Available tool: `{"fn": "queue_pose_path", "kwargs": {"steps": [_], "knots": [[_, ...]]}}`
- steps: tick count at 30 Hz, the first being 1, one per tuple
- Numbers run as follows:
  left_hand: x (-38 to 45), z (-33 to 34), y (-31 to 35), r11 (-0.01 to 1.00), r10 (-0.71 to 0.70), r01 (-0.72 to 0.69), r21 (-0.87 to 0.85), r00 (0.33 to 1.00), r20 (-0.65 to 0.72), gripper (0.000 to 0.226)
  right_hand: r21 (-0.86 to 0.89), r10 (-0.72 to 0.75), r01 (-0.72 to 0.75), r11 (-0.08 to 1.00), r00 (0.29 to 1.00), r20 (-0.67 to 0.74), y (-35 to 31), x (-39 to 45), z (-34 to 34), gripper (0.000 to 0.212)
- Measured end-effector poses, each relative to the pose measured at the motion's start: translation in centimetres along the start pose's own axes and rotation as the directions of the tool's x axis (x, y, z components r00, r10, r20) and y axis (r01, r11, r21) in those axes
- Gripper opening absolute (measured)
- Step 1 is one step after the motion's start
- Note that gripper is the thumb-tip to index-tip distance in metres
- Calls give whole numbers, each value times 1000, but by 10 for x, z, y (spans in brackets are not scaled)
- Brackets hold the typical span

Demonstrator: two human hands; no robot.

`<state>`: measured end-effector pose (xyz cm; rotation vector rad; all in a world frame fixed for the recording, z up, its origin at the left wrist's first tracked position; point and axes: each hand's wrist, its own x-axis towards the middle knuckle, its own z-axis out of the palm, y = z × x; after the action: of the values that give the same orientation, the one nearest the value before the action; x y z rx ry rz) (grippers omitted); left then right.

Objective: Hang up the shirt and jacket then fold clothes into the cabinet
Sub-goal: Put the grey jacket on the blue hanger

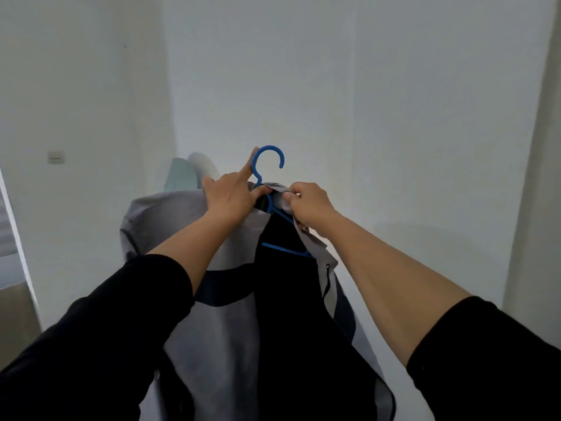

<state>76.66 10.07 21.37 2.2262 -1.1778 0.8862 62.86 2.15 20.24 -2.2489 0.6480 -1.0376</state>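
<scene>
Grey jacket [221,314] on hanger [268,189], gripped between hands [233,192]

We see a blue hanger [268,165] of smooth, slightly glossy plastic, a jacket [224,314] of matt grey cloth with a dark, matt lining, black matt cloth sleeves [100,338] on the person's arms, and a smooth, matt white wall [379,101].

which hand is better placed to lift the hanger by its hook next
Left. The left hand already sits at the blue hanger neck, index finger along the hook. The right hand is pinching the jacket collar.
</scene>
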Motion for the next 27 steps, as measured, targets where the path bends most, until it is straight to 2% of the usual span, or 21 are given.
{"fn": "queue_pose_path", "kwargs": {"steps": [2,3,5,7,8,9,11,12,14,18,23,27], "knots": [[3,-3,1,999,-8,9,44,999,-36,67,97,40,-38,995,999,-17,-10,-3,5,26],[5,-6,4,998,-12,15,56,998,-56,67,234,81,-79,969,997,1,-14,-4,9,26],[9,-13,9,998,-27,31,47,996,-91,64,499,104,-166,850,983,149,-24,-9,15,25],[14,-24,9,998,-59,58,-8,990,-127,58,456,14,-137,879,965,263,-25,-11,15,22],[16,-30,5,996,-81,76,-44,986,-148,54,403,-17,-92,910,966,259,-23,-11,12,19],[17,-36,0,992,-109,95,-88,981,-160,50,335,-38,-27,942,982,186,-18,-9,7,16],[17,-47,-15,974,-163,134,-182,974,-156,52,85,-59,64,994,997,-56,-1,-1,-8,7],[15,-50,-23,964,-188,152,-221,970,-156,54,-46,-63,57,997,989,-135,9,1,-15,15],[11,-54,-41,941,-223,169,-295,961,-161,57,-127,-23,5,992,989,-146,27,3,-28,34],[1,-58,-68,893,-208,113,-436,962,-176,60,-49,81,-79,996,996,44,48,-1,-36,40],[-4,-59,-79,851,-105,12,-525,983,-148,59,61,31,-42,997,985,168,35,-4,-30,39],[-9,-58,-76,809,6,-54,-586,996,-84,58,160,65,-126,979,938,340,23,-12,-26,32]]}}
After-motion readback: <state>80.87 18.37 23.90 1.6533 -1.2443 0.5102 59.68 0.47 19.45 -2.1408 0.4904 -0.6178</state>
